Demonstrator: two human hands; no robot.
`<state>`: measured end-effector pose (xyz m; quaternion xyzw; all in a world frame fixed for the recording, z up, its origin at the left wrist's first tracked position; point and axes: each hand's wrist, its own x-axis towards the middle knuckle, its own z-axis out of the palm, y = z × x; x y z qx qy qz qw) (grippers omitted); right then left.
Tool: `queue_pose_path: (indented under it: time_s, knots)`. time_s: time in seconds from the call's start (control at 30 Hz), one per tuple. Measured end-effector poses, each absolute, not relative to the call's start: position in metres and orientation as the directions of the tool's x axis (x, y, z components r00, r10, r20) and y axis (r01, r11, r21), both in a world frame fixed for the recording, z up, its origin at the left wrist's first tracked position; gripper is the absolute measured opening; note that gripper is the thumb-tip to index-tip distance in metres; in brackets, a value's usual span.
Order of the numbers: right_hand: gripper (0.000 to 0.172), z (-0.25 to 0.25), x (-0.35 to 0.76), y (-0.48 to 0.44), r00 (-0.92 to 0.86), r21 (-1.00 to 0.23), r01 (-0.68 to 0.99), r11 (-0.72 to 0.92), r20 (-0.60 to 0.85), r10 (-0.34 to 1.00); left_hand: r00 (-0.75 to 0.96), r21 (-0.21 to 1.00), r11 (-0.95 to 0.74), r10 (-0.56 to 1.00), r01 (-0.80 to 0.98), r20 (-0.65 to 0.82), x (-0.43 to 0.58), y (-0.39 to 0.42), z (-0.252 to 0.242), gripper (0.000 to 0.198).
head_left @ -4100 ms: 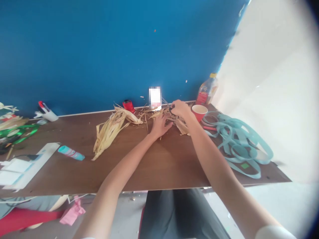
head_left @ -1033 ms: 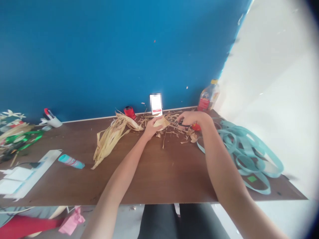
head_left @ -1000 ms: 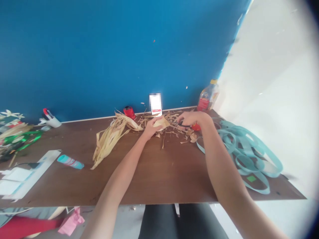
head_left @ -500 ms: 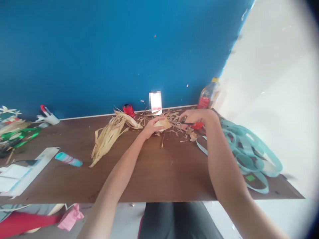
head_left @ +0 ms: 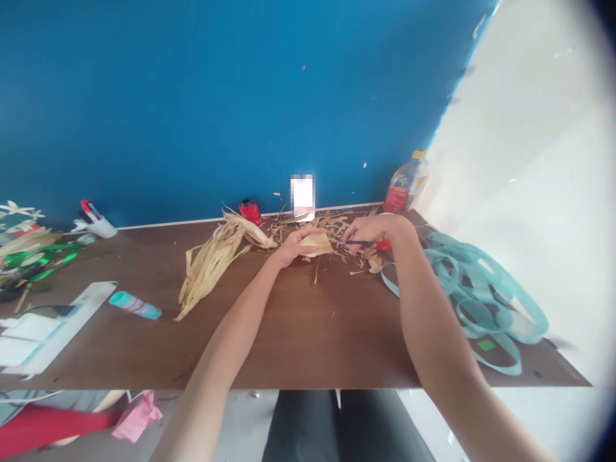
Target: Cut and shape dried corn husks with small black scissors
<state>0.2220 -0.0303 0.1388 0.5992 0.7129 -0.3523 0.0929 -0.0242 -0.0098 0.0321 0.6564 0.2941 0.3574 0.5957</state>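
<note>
My left hand point(head_left: 291, 245) is closed on a pale dried husk piece point(head_left: 318, 244), holding it just above the brown table point(head_left: 298, 327) near the far edge. My right hand point(head_left: 373, 228) is closed around a thin dark tool point(head_left: 359, 242) whose tip points left toward the husk piece; it may be scissors, but I cannot make it out. Loose husk scraps point(head_left: 351, 256) lie scattered under and between both hands. A bundle of long dried husks point(head_left: 212, 263) lies to the left of my left hand.
A red cup point(head_left: 384, 244) sits behind my right hand, a bottle point(head_left: 403, 183) in the corner. Teal ribbon loops point(head_left: 476, 295) cover the table's right end. A teal tube point(head_left: 135, 305), white papers point(head_left: 43, 324), green ribbon point(head_left: 38, 260) lie left. Blue wall behind.
Since four seconds ago my left hand has lifted a husk piece and my right hand has moved in front of the red cup. In the last second both hands barely shift.
</note>
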Motion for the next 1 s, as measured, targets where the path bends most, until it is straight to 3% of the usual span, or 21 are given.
queue_pose_path:
  time_s: [0.23, 0.57, 1.0]
  knots:
    - [0.048, 0.126, 0.225, -0.020, -0.341, -0.465, 0.884, 0.041, -0.584, 0.736, 0.610, 0.990, -0.139, 0.781, -0.031, 0.129, -0.025, -0.008, 0.031, 0.058]
    - [0.056, 0.132, 0.223, -0.027, -0.339, -0.457, 0.888, 0.054, -0.569, 0.749, 0.588, 0.995, -0.085, 0.802, -0.059, 0.103, -0.026, -0.009, 0.029, 0.064]
    - [0.044, 0.129, 0.224, -0.020, -0.377, -0.471, 0.865, 0.172, -0.387, 0.842, 0.426, 0.972, -0.077, 0.889, -0.223, 0.168, -0.015, -0.006, 0.023, 0.065]
